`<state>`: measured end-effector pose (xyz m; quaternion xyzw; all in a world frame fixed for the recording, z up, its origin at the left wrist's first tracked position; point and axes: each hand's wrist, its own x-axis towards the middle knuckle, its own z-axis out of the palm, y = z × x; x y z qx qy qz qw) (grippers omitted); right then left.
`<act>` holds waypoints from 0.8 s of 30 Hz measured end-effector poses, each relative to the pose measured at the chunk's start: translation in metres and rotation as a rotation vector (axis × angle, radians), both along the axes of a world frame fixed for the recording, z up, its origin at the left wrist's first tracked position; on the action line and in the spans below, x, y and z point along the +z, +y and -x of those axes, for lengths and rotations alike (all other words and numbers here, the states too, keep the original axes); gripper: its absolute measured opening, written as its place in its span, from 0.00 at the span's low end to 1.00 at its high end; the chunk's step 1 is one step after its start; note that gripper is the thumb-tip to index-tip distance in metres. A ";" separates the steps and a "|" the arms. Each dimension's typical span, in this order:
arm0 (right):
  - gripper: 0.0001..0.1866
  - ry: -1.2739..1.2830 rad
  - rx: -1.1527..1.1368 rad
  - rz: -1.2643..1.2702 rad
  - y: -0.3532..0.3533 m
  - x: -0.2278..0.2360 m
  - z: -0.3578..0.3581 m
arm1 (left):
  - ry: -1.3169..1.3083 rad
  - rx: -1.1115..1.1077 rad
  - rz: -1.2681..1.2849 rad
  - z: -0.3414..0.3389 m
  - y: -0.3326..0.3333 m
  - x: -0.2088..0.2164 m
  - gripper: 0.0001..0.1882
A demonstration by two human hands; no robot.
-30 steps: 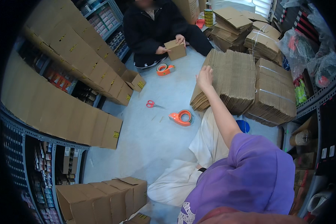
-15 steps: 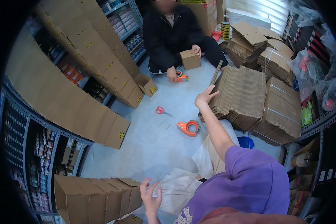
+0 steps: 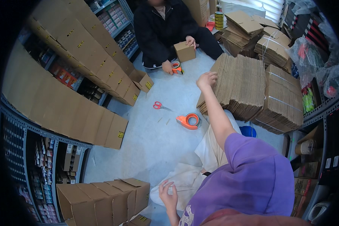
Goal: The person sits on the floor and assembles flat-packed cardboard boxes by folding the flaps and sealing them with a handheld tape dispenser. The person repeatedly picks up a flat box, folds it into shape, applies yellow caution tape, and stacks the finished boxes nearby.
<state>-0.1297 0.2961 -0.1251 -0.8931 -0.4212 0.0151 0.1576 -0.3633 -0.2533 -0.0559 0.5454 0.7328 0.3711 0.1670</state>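
Note:
My right hand (image 3: 207,80) reaches out to a stack of flattened cardboard boxes (image 3: 239,81), its fingers bent over the edge of the front flattened box. My left hand (image 3: 168,194) hovers with fingers apart and curved, holding nothing. Close to it stands a row of formed cardboard boxes (image 3: 101,201), some flaps sticking up. On the floor between my arms and the co-worker lie an orange tape dispenser (image 3: 188,121) and red-handled scissors (image 3: 162,106).
Opposite, a co-worker (image 3: 164,34) sits with one hand on a small carton (image 3: 185,51) and the other at an orange tape dispenser (image 3: 176,67). Long rows of cartons (image 3: 64,109) line the left, before metal shelving (image 3: 83,144). Strapped cardboard bundles (image 3: 282,100) stand at right.
My right hand's spread fingers have bent in, and the boards that leaned away from the stack now rest against it. My left hand stays raised and open. The view has shifted slightly.

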 end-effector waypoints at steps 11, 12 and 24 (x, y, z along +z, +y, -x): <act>0.21 0.190 0.086 -0.142 -0.013 0.054 0.003 | 0.010 0.044 -0.041 0.017 0.010 0.005 0.09; 0.21 0.225 0.118 -0.160 -0.008 0.051 0.000 | -0.006 0.033 -0.043 0.015 0.011 0.005 0.08; 0.32 0.410 0.217 -0.359 0.004 0.040 -0.035 | -0.230 -0.046 0.026 0.014 0.033 -0.001 0.05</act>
